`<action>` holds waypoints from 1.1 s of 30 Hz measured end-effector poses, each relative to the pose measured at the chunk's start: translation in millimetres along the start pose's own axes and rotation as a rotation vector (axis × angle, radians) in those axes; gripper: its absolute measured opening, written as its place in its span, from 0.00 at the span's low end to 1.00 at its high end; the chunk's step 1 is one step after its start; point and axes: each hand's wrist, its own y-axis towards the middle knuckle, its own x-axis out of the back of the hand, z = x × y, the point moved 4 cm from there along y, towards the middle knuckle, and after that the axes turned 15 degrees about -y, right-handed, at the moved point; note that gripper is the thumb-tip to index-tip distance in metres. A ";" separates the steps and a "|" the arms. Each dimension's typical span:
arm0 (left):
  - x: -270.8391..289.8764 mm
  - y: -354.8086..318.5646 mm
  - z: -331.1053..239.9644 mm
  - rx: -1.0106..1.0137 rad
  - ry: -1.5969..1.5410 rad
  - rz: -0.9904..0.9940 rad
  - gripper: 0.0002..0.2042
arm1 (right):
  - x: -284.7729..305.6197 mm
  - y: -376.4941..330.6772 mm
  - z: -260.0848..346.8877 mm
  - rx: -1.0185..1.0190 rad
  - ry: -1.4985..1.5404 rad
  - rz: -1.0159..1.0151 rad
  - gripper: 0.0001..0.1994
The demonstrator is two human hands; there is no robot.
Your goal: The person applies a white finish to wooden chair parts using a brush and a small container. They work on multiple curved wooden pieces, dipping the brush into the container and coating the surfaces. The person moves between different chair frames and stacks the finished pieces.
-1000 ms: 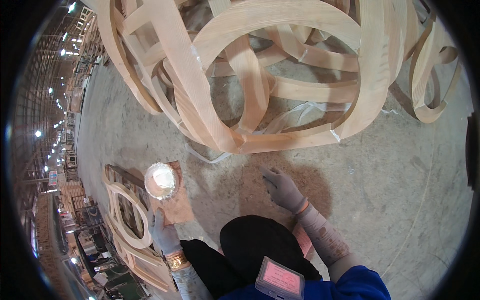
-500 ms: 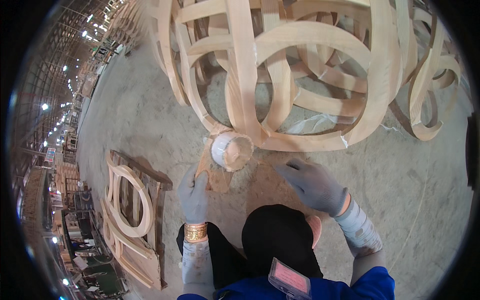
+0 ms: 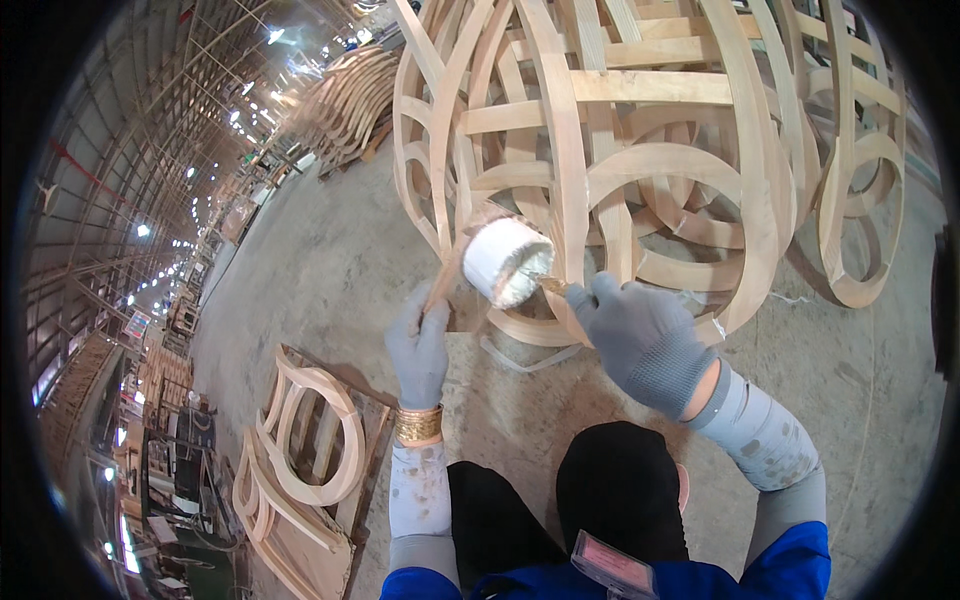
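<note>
My left hand (image 3: 416, 345), gloved in grey, is closed on the edge of a thin wooden board (image 3: 447, 280). A white tub (image 3: 492, 258) with a crusted rim sits against that board, its mouth tilted toward my right side; pale residue shows inside. My right hand (image 3: 640, 340), in a matching glove, pinches a short brownish stick-like tool (image 3: 550, 284) whose far end reaches to the tub's mouth. The tool's exact kind is too small to make out. Just beyond the tub stand curved pale wooden frames (image 3: 665, 160) with round loops at their bottoms.
A row of these frames fills the far side, standing on the concrete floor (image 3: 320, 260). At the lower left, more curved wooden pieces (image 3: 345, 430) lie on a flat wooden panel. Further left are workbenches (image 3: 185, 470) and stacked wood (image 3: 345, 105).
The board and tub have tilted, so the board now appears nearly edge-on. My right hand has come to the tub's mouth with the stick-like tool. The view has shifted, showing more of the frames.
</note>
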 end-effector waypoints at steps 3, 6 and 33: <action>14.0 9.3 -8.3 -0.063 -0.119 -0.048 0.14 | 27.8 0.3 4.6 0.035 -0.007 -0.007 0.16; 24.6 18.1 -13.4 -0.027 -0.196 -0.041 0.16 | 52.2 1.6 4.0 0.056 0.006 -0.308 0.16; 28.1 46.1 -67.4 -0.306 -0.093 -0.125 0.13 | 64.7 2.4 -5.4 -0.011 0.213 -0.471 0.15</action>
